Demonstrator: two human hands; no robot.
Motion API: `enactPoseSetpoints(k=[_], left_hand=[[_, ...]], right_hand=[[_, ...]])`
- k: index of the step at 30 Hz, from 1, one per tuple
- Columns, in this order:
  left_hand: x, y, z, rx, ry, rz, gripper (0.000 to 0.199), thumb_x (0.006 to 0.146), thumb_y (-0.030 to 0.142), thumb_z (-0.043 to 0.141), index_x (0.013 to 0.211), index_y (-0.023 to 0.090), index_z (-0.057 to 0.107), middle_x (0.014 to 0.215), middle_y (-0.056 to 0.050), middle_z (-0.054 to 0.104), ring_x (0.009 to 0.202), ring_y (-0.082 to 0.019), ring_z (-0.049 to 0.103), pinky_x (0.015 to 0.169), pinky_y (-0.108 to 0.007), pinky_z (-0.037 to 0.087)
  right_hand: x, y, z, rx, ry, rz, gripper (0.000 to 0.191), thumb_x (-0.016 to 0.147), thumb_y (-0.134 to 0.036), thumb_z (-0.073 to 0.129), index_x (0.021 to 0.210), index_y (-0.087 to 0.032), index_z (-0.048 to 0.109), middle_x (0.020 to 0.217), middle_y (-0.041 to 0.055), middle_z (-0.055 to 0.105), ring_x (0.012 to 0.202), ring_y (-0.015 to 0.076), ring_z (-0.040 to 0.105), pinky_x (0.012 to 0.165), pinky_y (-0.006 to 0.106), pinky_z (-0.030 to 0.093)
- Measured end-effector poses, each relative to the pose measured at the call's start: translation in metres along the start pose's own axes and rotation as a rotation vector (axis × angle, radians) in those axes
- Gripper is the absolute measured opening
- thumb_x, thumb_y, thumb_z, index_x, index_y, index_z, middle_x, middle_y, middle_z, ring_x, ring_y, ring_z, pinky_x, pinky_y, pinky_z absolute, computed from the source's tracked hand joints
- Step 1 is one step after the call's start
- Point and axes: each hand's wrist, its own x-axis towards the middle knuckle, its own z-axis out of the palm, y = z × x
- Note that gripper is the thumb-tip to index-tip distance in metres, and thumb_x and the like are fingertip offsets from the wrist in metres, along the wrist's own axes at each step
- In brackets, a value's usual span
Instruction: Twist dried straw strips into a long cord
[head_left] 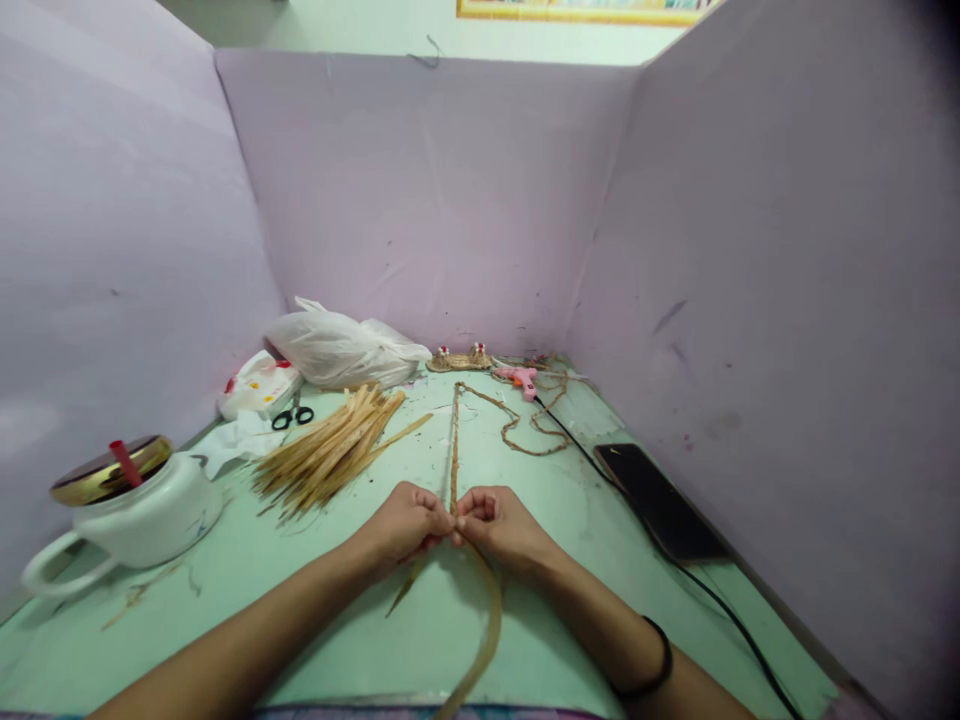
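Observation:
A thin braided straw cord (pixel 455 440) runs straight away from my hands, then bends and snakes off to the right on the green tabletop. My left hand (pixel 411 522) and my right hand (pixel 501 522) meet at the cord's near end, both closed with fingertips pinching it. Loose straw strands hang from the pinch: a short one below my left hand and a long, wide strip (pixel 491 630) curving toward the table's front edge. Left of the cord lies a fanned bundle of dry straw (pixel 334 450).
A white mug (pixel 150 515) with a gold-rimmed lid stands at left. Black scissors (pixel 293 415), a white tissue pack (pixel 261 388) and a plastic bag (pixel 345 348) lie behind. A pink glue gun (pixel 519 381), its black cable and a phone (pixel 660 500) are right. Purple panels enclose the table.

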Motion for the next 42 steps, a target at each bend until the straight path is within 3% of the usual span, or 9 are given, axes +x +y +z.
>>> enactPoseSetpoints(k=[10, 18, 21, 24, 28, 31, 37, 42], left_hand=[[0.001, -0.001, 0.003, -0.104, -0.034, -0.011, 0.016, 0.055, 0.027, 0.057, 0.051, 0.012, 0.053, 0.036, 0.007, 0.036, 0.026, -0.001, 0.02, 0.03, -0.02, 0.009], [0.001, -0.002, 0.005, -0.12, -0.019, -0.024, 0.016, 0.053, 0.027, 0.058, 0.05, 0.014, 0.049, 0.037, 0.007, 0.036, 0.028, -0.002, 0.019, 0.032, -0.02, 0.008], [-0.001, 0.0, 0.006, -0.071, 0.024, -0.013, 0.016, 0.055, 0.027, 0.057, 0.051, 0.013, 0.052, 0.037, 0.007, 0.035, 0.03, -0.002, 0.02, 0.034, -0.02, 0.011], [-0.005, 0.001, 0.007, 0.088, 0.082, 0.114, 0.02, 0.06, 0.029, 0.054, 0.051, 0.011, 0.056, 0.039, 0.005, 0.037, 0.036, -0.004, 0.025, 0.039, -0.02, 0.018], [-0.012, -0.002, 0.008, 0.395, 0.162, 0.353, 0.028, 0.07, 0.031, 0.047, 0.056, 0.012, 0.062, 0.047, 0.002, 0.048, 0.048, -0.008, 0.038, 0.05, -0.02, 0.028], [-0.015, -0.004, 0.008, 0.504, 0.168, 0.408, 0.028, 0.073, 0.03, 0.043, 0.06, 0.014, 0.062, 0.05, 0.002, 0.05, 0.051, -0.009, 0.04, 0.052, -0.019, 0.029], [-0.008, -0.004, 0.005, 0.536, 0.187, 0.326, 0.023, 0.065, 0.026, 0.045, 0.045, 0.014, 0.046, 0.044, 0.005, 0.03, 0.047, -0.007, 0.028, 0.045, -0.02, 0.02], [0.0, -0.008, 0.01, 0.309, 0.159, 0.2, 0.016, 0.056, 0.024, 0.045, 0.043, 0.014, 0.044, 0.041, 0.006, 0.028, 0.045, -0.006, 0.024, 0.044, -0.021, 0.019]], right_hand=[[0.002, 0.001, -0.005, 0.031, -0.006, 0.029, 0.013, 0.049, -0.011, 0.052, 0.062, -0.014, 0.051, 0.047, -0.0028, 0.059, 0.041, 0.0053, 0.045, 0.044, 0.017, 0.03], [0.001, -0.003, -0.007, -0.036, 0.001, 0.052, 0.021, 0.043, -0.006, 0.06, 0.06, -0.015, 0.051, 0.039, -0.0094, 0.047, 0.036, 0.0031, 0.035, 0.039, 0.017, 0.024], [0.001, -0.003, -0.006, -0.02, 0.002, 0.058, 0.019, 0.047, -0.01, 0.059, 0.063, -0.015, 0.051, 0.042, -0.0065, 0.052, 0.039, 0.0053, 0.042, 0.042, 0.017, 0.03], [-0.001, -0.004, -0.006, 0.012, -0.02, 0.034, 0.017, 0.051, -0.015, 0.06, 0.065, -0.015, 0.05, 0.049, -0.002, 0.059, 0.045, 0.0083, 0.05, 0.047, 0.019, 0.035], [-0.003, -0.006, -0.007, 0.04, -0.052, -0.016, 0.019, 0.053, -0.021, 0.063, 0.066, -0.013, 0.052, 0.053, -0.0001, 0.061, 0.047, 0.0079, 0.051, 0.048, 0.019, 0.034], [-0.004, -0.006, -0.008, 0.028, -0.055, -0.018, 0.017, 0.053, -0.02, 0.064, 0.064, -0.014, 0.052, 0.051, -0.0008, 0.06, 0.045, 0.0071, 0.048, 0.046, 0.019, 0.032], [-0.001, 0.001, -0.01, -0.201, 0.05, -0.082, 0.009, 0.054, -0.02, 0.061, 0.058, -0.013, 0.057, 0.049, -0.0011, 0.055, 0.046, 0.0074, 0.044, 0.046, 0.02, 0.032], [-0.009, -0.003, -0.012, -0.411, 0.112, -0.039, 0.018, 0.059, -0.028, 0.06, 0.057, -0.011, 0.061, 0.049, 0.0009, 0.055, 0.045, 0.008, 0.041, 0.043, 0.02, 0.03]])
